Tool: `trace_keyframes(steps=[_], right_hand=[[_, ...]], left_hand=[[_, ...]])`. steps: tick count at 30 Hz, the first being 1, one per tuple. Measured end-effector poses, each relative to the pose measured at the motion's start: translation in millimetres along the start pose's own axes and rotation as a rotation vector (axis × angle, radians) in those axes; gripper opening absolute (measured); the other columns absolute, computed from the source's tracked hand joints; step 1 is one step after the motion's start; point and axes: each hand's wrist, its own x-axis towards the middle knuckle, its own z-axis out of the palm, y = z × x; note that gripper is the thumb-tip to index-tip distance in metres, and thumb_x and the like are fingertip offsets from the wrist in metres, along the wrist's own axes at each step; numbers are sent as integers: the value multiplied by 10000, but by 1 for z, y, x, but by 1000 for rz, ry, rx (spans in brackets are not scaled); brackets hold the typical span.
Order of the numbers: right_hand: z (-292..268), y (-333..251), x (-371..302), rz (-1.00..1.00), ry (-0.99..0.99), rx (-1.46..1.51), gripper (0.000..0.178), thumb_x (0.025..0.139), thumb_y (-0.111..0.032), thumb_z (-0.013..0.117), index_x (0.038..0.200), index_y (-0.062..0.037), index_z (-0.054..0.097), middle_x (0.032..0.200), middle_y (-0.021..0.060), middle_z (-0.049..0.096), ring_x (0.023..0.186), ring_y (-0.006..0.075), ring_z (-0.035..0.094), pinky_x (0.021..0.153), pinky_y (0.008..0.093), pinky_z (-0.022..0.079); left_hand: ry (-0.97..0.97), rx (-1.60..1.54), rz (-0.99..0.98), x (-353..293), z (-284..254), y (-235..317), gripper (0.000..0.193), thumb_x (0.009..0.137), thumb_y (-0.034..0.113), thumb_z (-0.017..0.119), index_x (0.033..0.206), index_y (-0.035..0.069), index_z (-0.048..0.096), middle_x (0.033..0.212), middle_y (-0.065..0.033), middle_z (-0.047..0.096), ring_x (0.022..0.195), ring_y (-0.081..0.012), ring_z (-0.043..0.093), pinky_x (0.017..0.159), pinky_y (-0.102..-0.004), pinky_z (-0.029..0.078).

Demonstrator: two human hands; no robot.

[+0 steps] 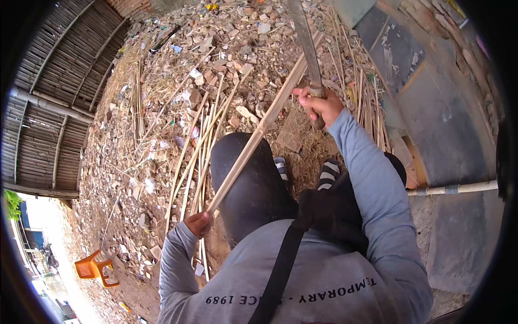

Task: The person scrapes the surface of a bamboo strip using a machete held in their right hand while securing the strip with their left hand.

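Note:
My left hand (199, 224) is closed round the near end of a long split bamboo strip (253, 141). The strip slants up and away to the right, passing over my bent left knee. In my closed right hand (325, 107) is the handle of a machete (306, 42). Its long, dull blade points away from me, and the tip runs out past the upper edge of the view. The blade lies across or just above the far part of the strip; I cannot tell whether they touch. One right finger reaches close to the strip's edge.
Thin bamboo strips (189, 156) lie on the rubble left of my knee. More strips (367, 102) lie at the right beside dark sheet panels (437, 124). Broken brick and stone (210, 70) cover the ground. A slatted bamboo wall (54, 59) and orange chair (97, 268) are at left.

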Motion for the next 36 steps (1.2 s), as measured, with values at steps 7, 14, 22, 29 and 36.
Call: trace_keyframes(steps=[7, 14, 22, 29, 36], right_hand=[[3, 3, 7, 18, 94, 118, 128, 798, -108, 647, 898, -34, 618, 871, 108, 628, 500, 101, 478, 475, 279, 393], [21, -18, 15, -27, 64, -67, 137, 778, -98, 665, 890, -27, 630, 618, 31, 527, 445, 120, 479, 445, 288, 383], [31, -52, -4, 6, -149, -112, 173, 785, -142, 681, 896, -26, 616, 569, 32, 523, 451, 107, 484, 452, 278, 377], [13, -47, -21, 57, -287, -195, 173, 792, -91, 681, 935, -13, 627, 646, 46, 553, 467, 109, 499, 440, 279, 390], [-10, -29, -22, 8, -68, -301, 168, 773, -154, 717, 875, -35, 658, 769, 59, 654, 497, 95, 523, 472, 269, 435]], left_hand=[[-2, -37, -64, 16, -13, -11, 408, 916, 464, 472, 796, 82, 552, 516, 47, 358, 410, -82, 299, 386, -254, 215], [16, 193, 37, 16, -23, -21, 582, 900, 563, 478, 965, 0, 612, 661, -54, 575, 579, -159, 565, 531, -285, 441], [50, 457, 29, 13, 6, 14, 637, 831, 558, 635, 1073, -31, 627, 815, -116, 672, 778, -193, 653, 719, -326, 515], [263, 751, 161, 9, 37, 19, 521, 842, 483, 649, 1044, 3, 654, 779, -118, 669, 742, -191, 635, 691, -326, 485], [354, 500, 352, 24, 41, -21, 474, 943, 453, 517, 884, -6, 618, 659, -40, 557, 637, -133, 507, 607, -310, 440]])
